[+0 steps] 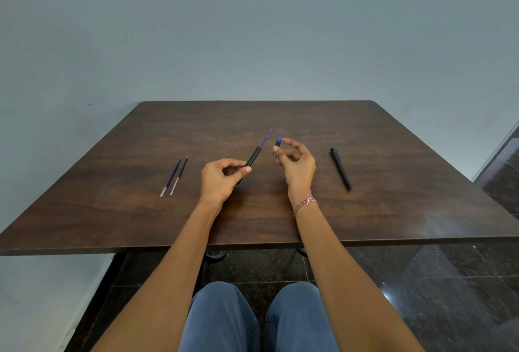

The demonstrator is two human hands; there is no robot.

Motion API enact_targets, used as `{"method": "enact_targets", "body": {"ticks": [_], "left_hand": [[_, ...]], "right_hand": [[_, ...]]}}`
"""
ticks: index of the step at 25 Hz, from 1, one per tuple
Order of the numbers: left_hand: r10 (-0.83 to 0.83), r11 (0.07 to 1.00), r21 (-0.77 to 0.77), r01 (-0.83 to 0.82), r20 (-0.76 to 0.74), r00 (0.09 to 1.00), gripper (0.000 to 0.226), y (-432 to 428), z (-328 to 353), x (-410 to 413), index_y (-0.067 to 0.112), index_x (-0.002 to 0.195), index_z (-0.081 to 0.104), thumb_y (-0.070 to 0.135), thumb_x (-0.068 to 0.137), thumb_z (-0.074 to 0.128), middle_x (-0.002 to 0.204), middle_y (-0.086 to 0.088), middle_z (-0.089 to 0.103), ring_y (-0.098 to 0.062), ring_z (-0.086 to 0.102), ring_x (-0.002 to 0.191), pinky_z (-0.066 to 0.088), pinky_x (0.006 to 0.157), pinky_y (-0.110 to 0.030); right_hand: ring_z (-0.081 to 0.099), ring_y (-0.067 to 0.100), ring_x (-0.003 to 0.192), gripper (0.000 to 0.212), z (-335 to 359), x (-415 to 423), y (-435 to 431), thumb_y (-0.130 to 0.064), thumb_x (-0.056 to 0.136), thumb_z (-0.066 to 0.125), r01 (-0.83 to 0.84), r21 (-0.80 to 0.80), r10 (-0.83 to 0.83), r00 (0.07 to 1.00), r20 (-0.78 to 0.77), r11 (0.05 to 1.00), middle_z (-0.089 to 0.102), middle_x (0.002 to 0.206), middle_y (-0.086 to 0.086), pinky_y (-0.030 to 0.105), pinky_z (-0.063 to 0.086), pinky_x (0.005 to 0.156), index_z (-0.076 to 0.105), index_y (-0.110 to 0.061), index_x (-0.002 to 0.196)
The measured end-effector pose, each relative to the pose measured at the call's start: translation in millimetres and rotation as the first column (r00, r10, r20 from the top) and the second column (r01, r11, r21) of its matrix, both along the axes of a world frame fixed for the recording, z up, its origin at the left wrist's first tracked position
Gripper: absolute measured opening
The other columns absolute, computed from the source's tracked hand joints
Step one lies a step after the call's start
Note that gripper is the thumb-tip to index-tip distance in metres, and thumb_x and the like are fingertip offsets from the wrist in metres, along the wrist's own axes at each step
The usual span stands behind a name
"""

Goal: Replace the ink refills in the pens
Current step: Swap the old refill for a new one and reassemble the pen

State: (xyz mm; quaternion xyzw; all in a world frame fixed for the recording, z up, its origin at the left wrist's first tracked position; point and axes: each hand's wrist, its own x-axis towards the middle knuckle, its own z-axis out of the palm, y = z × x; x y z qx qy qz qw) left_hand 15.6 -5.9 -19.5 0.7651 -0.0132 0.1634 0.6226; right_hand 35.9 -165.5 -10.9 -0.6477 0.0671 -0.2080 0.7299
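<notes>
Over the bench point(393, 211), the barrel point(254, 158) is gripped by the left hand point(220, 180), its blue piece point(278, 142) pinched clear by the right hand point(296, 164), leaving the refill point(265, 139) bared for removal

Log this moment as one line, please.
left grip holds barrel, refill sticking out | right grip pinches blue piece | loose refills, second pen on table

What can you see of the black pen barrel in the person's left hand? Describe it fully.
The black pen barrel looks like matte plastic, a slim tube. The left hand pinches its near end, holding it over the table, tilted away and rightward. A purple refill with a fine tip sticks out of its far end.
</notes>
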Motion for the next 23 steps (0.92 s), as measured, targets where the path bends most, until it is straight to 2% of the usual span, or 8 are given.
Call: {"method": "enact_targets", "body": {"ticks": [4,7,9,13,17,23], "left_hand": [[-0.030,0.997,0.066,0.031,-0.007,1.000,0.014,-1.7,0.8,-1.7,0.020,0.081,0.075,0.013,0.072,0.082,0.070,0.004,0.068,0.000,0.057,0.061,0.047,0.061,-0.012],[-0.052,0.993,0.109,0.055,-0.034,0.998,0.014,-1.9,1.0,-2.1,0.019,0.084,0.075,0.014,0.073,0.082,0.074,-0.001,0.070,-0.006,0.058,0.065,0.047,0.063,-0.016],[-0.061,0.989,0.133,0.066,-0.041,0.997,0.014,-2.0,0.9,-2.2,0.018,0.085,0.076,0.015,0.072,0.082,0.072,0.002,0.068,-0.001,0.056,0.061,0.045,0.060,-0.012],[-0.090,0.975,0.200,0.100,-0.058,0.994,0.015,-0.7,1.4,-2.8,0.028,0.082,0.074,0.020,0.072,0.082,0.074,0.009,0.069,0.006,0.058,0.062,0.044,0.057,-0.007],[-0.100,0.967,0.226,0.116,-0.079,0.992,0.018,0.1,2.6,-3.5,0.035,0.077,0.071,0.023,0.071,0.082,0.075,0.011,0.069,0.001,0.061,0.067,0.045,0.057,-0.009],[-0.117,0.964,0.230,0.130,-0.070,0.991,0.018,-0.2,2.8,-3.8,0.034,0.078,0.071,0.022,0.070,0.083,0.076,0.010,0.069,0.004,0.061,0.067,0.045,0.057,-0.008]], "right_hand": [[0.065,0.005,0.065,0.035,1.0,1.0,-3.9,-0.011,0.079,0.077,-0.003,0.228,-0.009,0.999,0.051,0.974,0.069,0.073,0.002,0.027,0.058,0.080,0.064,-0.024,0.109],[0.066,0.005,0.065,0.036,1.8,0.7,-6.5,-0.008,0.079,0.076,0.011,0.339,-0.040,0.996,0.076,0.941,0.069,0.072,0.000,0.027,0.058,0.079,0.063,-0.021,0.110],[0.067,0.008,0.068,0.038,2.4,0.9,-7.7,-0.006,0.079,0.075,0.023,0.394,-0.061,0.994,0.085,0.919,0.070,0.075,0.003,0.028,0.058,0.079,0.062,-0.016,0.113],[0.069,0.010,0.070,0.038,3.0,1.9,-8.4,-0.004,0.079,0.075,0.052,0.449,-0.102,0.991,0.087,0.892,0.071,0.073,0.002,0.026,0.058,0.078,0.062,-0.014,0.113],[0.071,0.009,0.072,0.037,3.0,3.2,-9.6,-0.004,0.082,0.072,0.061,0.479,-0.120,0.988,0.095,0.876,0.073,0.074,0.002,0.025,0.058,0.077,0.059,-0.013,0.116],[0.072,0.010,0.073,0.035,2.4,3.7,-10.6,-0.003,0.083,0.070,0.050,0.519,-0.134,0.983,0.126,0.853,0.074,0.070,0.001,0.023,0.058,0.075,0.058,-0.014,0.115]]}}
